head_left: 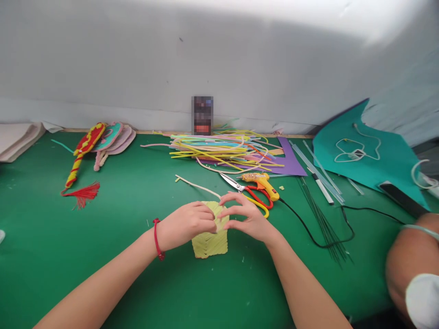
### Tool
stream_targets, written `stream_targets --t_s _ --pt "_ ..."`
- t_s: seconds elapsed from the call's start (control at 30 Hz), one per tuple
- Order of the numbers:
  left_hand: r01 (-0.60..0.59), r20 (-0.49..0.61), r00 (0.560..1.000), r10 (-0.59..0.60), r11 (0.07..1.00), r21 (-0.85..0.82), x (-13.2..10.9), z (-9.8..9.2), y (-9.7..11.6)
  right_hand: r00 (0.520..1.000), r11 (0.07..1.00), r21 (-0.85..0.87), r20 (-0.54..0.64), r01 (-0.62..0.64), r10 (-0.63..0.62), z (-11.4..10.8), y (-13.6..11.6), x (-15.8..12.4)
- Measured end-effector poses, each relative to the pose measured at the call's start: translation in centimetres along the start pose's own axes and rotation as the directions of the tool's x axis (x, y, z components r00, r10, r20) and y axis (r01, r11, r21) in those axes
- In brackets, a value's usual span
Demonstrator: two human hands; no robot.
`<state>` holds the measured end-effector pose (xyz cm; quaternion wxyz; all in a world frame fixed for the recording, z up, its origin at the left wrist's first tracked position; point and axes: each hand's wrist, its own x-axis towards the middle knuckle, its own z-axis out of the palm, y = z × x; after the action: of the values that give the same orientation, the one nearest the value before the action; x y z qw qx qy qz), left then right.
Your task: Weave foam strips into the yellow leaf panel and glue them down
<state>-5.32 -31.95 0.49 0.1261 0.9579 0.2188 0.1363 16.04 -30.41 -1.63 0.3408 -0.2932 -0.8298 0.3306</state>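
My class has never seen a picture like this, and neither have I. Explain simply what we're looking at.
There is no robot: a person works with two bare hands. The one picture comes from a camera on their head, looking forward and down at a green table. The left hand and right hand are close together at a yellow patch; they hide whether anything is pinched. Beyond lie scissors, a glue gun and coloured strips; to the left, a fan-shaped piece with a tassel.

Head-height view; forward and downward
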Motion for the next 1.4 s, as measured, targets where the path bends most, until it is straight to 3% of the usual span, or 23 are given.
stream_targets --t_s 0.07,0.13,0.23,0.3,0.4,0.47,0.53,0.57,0.63,0.7,0.73,0.8,0.87,1.07,1.27,1.4 --pt "0.041 -0.050 0.998 -0.036 0.994 0.100 -0.2 0.2 -0.3 0.972 0.986 0.040 -0.166 -0.160 0.164 0.2 -0.1 0.1" --pt "0.069 -0.081 0.995 -0.055 0.981 0.181 -0.2 0.6 -0.5 0.892 0.922 0.168 -0.242 -0.349 0.382 0.7 0.1 0.3" --pt "0.057 -0.075 0.996 -0.039 0.968 0.246 -0.1 0.9 -0.5 0.804 0.735 0.428 -0.032 -0.525 0.593 1.4 0.4 0.6" --pt "0.034 -0.062 0.998 -0.018 0.963 0.269 0.0 1.0 -0.4 0.796 0.649 0.519 0.107 -0.556 0.596 1.9 0.5 0.7" --pt "0.009 -0.060 0.998 0.008 0.958 0.286 0.0 0.9 -0.2 0.819 0.639 0.543 0.178 -0.544 0.546 2.3 0.3 0.7" --pt "0.015 -0.092 0.996 0.011 0.963 0.271 0.0 1.0 -0.2 0.839 0.634 0.576 0.193 -0.517 0.509 2.4 0.2 0.6" --pt "0.124 -0.215 0.974 -0.077 0.969 0.215 -0.1 1.2 -0.3 0.855 0.616 0.641 0.129 -0.458 0.501 2.4 0.1 0.6" --pt "0.226 -0.306 0.937 -0.171 0.962 0.153 -0.2 1.4 -0.3 0.856 0.611 0.673 0.064 -0.417 0.513 2.3 0.1 0.6" --pt "0.441 -0.439 0.791 -0.426 0.894 -0.072 0.0 1.8 -0.2 0.834 0.616 0.716 -0.087 -0.329 0.546 2.2 0.2 0.7" --pt "0.545 -0.389 0.656 -0.647 0.762 -0.349 0.3 2.1 0.0 0.801 0.623 0.732 -0.185 -0.274 0.570 2.2 0.4 0.8" --pt "0.551 -0.313 0.630 -0.711 0.693 -0.464 0.5 2.2 0.1 0.792 0.620 0.738 -0.200 -0.265 0.576 2.2 0.5 0.8" --pt "0.532 -0.175 0.635 -0.753 0.590 -0.607 0.9 2.4 0.5 0.794 0.606 0.747 -0.180 -0.274 0.581 2.5 0.6 0.8" --pt "0.513 -0.115 0.659 -0.743 0.556 -0.654 1.1 2.7 0.7 0.806 0.588 0.751 -0.129 -0.301 0.577 3.0 0.6 0.8" --pt "0.477 -0.109 0.666 -0.738 0.534 -0.698 1.2 3.4 0.7 0.818 0.562 0.747 -0.043 -0.355 0.574 3.5 0.2 0.9" --pt "0.379 -0.042 0.769 -0.638 0.507 -0.774 1.3 3.1 0.8 0.828 0.558 0.754 -0.034 -0.346 0.560 3.0 0.2 0.7" --pt "0.385 -0.002 0.763 -0.647 0.455 -0.803 1.4 3.5 0.8 0.827 0.570 0.742 -0.038 -0.353 0.561 2.9 0.3 0.7"
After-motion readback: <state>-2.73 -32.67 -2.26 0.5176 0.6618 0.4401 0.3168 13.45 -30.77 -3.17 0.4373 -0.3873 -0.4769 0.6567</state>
